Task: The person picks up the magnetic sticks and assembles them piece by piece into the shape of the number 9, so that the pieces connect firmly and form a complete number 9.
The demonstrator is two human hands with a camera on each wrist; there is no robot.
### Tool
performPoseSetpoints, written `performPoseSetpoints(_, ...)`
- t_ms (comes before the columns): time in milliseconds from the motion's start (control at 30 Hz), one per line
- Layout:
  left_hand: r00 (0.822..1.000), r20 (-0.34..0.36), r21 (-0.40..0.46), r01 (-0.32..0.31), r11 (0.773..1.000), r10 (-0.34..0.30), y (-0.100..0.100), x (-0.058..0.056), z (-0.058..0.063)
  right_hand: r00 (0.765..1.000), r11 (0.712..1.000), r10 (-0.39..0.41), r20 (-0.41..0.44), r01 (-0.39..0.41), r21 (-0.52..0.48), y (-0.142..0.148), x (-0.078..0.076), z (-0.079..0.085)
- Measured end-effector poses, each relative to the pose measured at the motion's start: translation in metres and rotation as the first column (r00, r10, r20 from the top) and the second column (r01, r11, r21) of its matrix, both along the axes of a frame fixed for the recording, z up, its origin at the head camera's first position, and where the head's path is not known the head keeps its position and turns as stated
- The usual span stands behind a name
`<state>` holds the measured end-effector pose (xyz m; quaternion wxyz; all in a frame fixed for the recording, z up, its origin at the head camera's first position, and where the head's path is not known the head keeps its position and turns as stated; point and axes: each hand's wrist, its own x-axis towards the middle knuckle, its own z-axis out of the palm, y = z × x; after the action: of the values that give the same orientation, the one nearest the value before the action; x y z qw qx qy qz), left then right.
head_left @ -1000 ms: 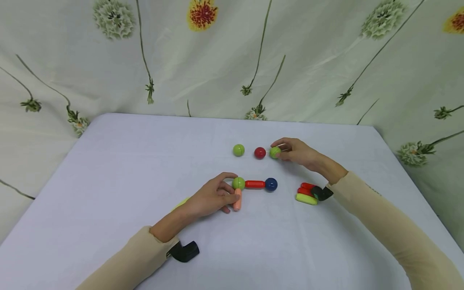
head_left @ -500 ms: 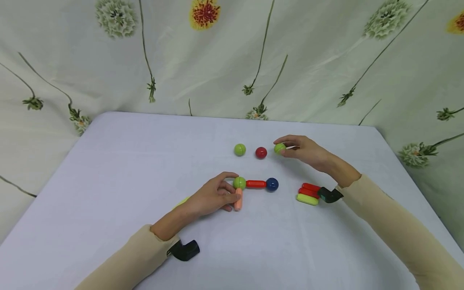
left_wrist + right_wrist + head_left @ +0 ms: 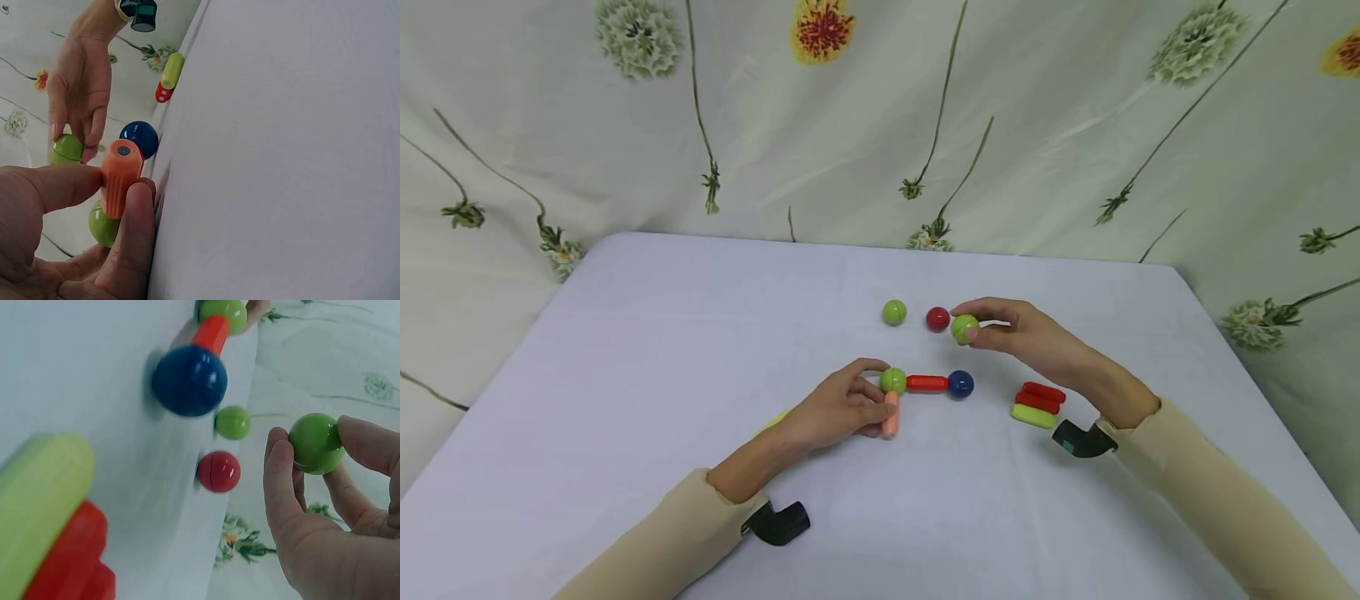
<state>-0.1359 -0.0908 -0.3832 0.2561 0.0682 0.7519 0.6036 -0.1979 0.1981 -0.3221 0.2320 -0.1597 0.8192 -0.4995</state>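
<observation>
My left hand [image 3: 838, 407] pinches an orange rod [image 3: 120, 178] between thumb and fingers, as the left wrist view shows. That rod touches a green ball [image 3: 892, 381], from which a red rod [image 3: 927, 383] runs right to a dark blue ball [image 3: 960, 384]. My right hand [image 3: 1033, 337] holds another green ball [image 3: 315, 444] between thumb and fingertips, raised off the table. Just left of it in the head view lies a red ball [image 3: 937, 318], and farther left a third green ball [image 3: 894, 312].
Two red rods [image 3: 1039, 398] and a yellow-green rod [image 3: 1033, 416] lie side by side on the right. Something yellow-green [image 3: 773, 421] is mostly hidden behind the left wrist. A white cloth [image 3: 700, 333] covers the table; a flowered curtain [image 3: 1037, 167] hangs behind.
My right hand has lifted its green ball from beside the red ball, swung it slightly right, then back left and nearer. My left hand has stayed in place.
</observation>
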Motion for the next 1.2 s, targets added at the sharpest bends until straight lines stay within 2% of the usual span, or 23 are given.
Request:
performPoseSetpoints(167, 1.0, -0.006, 0.0, 0.002, 1.0, -0.002, 0.0, 0.0, 0.0, 0.999, 0.999, 0.044, 0.01, -0.044, -0.028, -0.008, 0.015, -0.003)
performPoseSetpoints(400, 1.0, -0.004, 0.005, 0.014, 1.0, -0.014, -0.001, 0.0, 0.001, 0.999, 0.996, 0.054, -0.001, -0.054, -0.077, -0.022, 0.039, -0.012)
performPoseSetpoints(600, 1.0, 0.0, 0.013, 0.009, 1.0, -0.009, -0.001, -0.001, -0.001, 0.993, 0.991, 0.09, -0.069, -0.097, -0.094, -0.035, 0.058, -0.022)
performPoseSetpoints(767, 1.0, -0.001, 0.002, 0.008, 1.0, -0.008, -0.001, 0.0, 0.0, 0.97, 0.982, 0.167, -0.174, -0.18, -0.061, -0.041, 0.068, -0.031)
performPoseSetpoints(867, 1.0, 0.0, 0.004, 0.009, 1.0, -0.009, -0.001, -0.001, 0.0, 0.953, 0.978, 0.203, -0.223, -0.209, -0.005, -0.045, 0.074, -0.034)
performPoseSetpoints(1000, 1.0, -0.006, 0.01, 0.019, 1.0, -0.019, -0.001, 0.0, 0.0, 0.942, 0.969, 0.247, -0.228, -0.239, 0.06, -0.053, 0.08, -0.037)
performPoseSetpoints(1200, 1.0, -0.012, 0.016, 0.029, 0.999, -0.029, -0.002, 0.0, 0.001, 0.917, 0.952, 0.306, -0.255, -0.291, 0.097, -0.062, 0.087, -0.041)
